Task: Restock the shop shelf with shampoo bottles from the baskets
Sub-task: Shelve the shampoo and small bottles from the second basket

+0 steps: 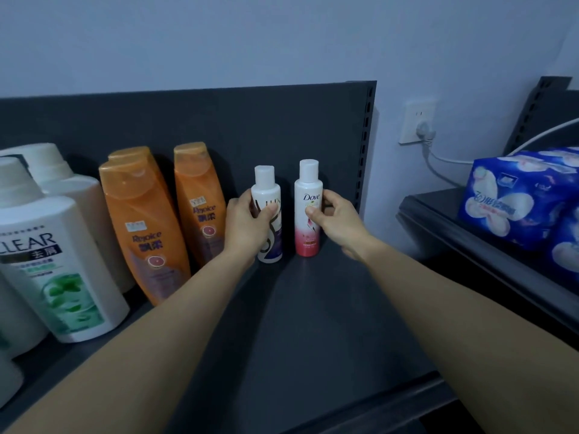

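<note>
You have bare shelf [313, 321] in front of the two small bottles and right of the pink bottle [307, 239]. Orange bottles [200, 198] stand just left of the purple-and-white bottle [273, 242], the back panel [219, 120] closes behind, and only a narrow gap parts the small pair.

The left hand [247, 220] covers much of the label on the purple bottle [272, 242], and the view's left edge cuts the name on the Clear bottle [53, 264].

The left forearm [150, 333] and right forearm [454, 308] are seen bare along their whole visible length. The left hand [247, 216] and right hand [338, 220] are likewise left bare.
</note>
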